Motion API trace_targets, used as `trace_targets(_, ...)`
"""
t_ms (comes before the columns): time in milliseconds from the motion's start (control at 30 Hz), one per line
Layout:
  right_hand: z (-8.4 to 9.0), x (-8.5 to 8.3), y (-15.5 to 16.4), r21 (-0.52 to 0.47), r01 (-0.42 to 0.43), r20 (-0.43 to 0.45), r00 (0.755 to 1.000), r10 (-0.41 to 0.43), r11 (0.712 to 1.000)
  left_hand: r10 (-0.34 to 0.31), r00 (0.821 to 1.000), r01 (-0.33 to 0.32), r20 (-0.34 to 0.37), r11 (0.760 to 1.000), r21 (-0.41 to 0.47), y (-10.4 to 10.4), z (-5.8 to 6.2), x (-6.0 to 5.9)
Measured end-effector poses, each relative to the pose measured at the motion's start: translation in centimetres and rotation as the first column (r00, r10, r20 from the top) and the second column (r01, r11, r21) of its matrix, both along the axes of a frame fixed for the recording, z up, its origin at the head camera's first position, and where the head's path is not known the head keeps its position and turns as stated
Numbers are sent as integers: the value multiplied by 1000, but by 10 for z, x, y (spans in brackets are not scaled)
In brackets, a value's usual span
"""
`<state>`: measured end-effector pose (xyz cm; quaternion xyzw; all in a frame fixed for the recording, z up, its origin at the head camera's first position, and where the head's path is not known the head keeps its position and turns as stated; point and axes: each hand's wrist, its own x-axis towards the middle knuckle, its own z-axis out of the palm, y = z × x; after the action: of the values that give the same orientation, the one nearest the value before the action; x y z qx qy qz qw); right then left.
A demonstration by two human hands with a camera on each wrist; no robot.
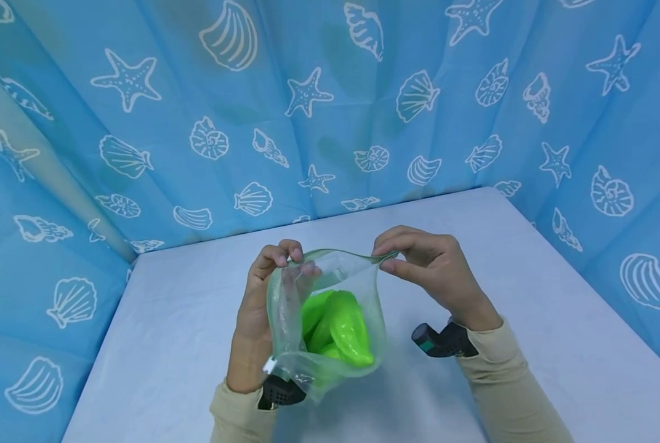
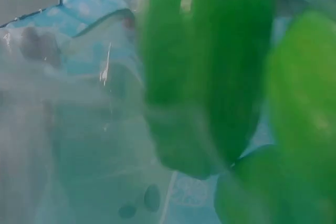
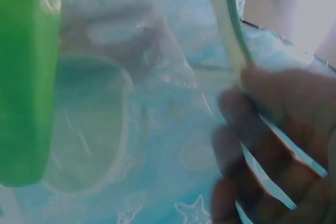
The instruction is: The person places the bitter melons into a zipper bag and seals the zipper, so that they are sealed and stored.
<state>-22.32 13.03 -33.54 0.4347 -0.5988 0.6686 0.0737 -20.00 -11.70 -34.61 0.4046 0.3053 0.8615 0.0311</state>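
White table — hands-held bag

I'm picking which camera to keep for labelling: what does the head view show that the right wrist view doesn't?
Only the head view shows both hands at once: the left hand and right hand each pinch the rim of the clear bag, held open above the white table, with blue shell-print curtains behind.

Only the right wrist view shows, close up and blurred, the right fingers on the bag's zip strip.

Both show the green peppers inside the bag.
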Motion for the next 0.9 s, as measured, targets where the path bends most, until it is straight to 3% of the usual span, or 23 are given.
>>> trace_targets(67, 6, 6, -4, -44, 88, -30, 996, -89, 995, 67, 998, -66, 4, 996, -56, -2, 3, 1)
trace_targets(133, 13, 13, -7, -94, 200, -52, 977, -205, 975, 169, 985, -171, -29, 975, -139, -6, 6, 1)
trace_targets(200, 20, 21, -9, -153, 317, -66, 942, -330, 936, 254, 966, -259, -52, 944, -204, -11, 7, 1)
trace_targets(267, 27, 28, -9, -208, 426, -61, 893, -446, 880, 298, 951, -310, -86, 920, -239, -18, 7, -1)
trace_targets(367, 36, 36, -7, -291, 526, -49, 826, -561, 799, 280, 949, -309, -144, 919, -245, -28, 6, -3)
trace_targets(433, 40, 38, -5, -341, 548, -38, 804, -593, 764, 250, 943, -304, -218, 914, -269, -34, 7, -4)
trace_targets(467, 42, 39, -4, -363, 551, -31, 799, -601, 752, 247, 935, -319, -256, 899, -299, -36, 8, -3)
trace_targets(533, 44, 39, -2, -387, 561, -20, 788, -615, 731, 250, 914, -364, -320, 853, -373, -38, 12, 0)
trace_targets(567, 44, 39, -1, -396, 563, -14, 786, -618, 725, 265, 902, -397, -340, 819, -415, -38, 14, 2)
trace_targets(700, 43, 36, 1, -399, 583, 6, 773, -634, 707, 368, 846, -532, -385, 629, -567, -34, 21, 9)
trace_targets(767, 42, 34, 1, -396, 593, 14, 768, -641, 701, 426, 815, -578, -393, 554, -599, -32, 22, 11)
trace_targets(833, 41, 34, 1, -394, 598, 18, 764, -645, 698, 477, 783, -618, -400, 520, -590, -32, 22, 12)
trace_targets(900, 41, 33, 0, -397, 593, 19, 769, -640, 701, 531, 742, -666, -410, 511, -543, -33, 21, 14)
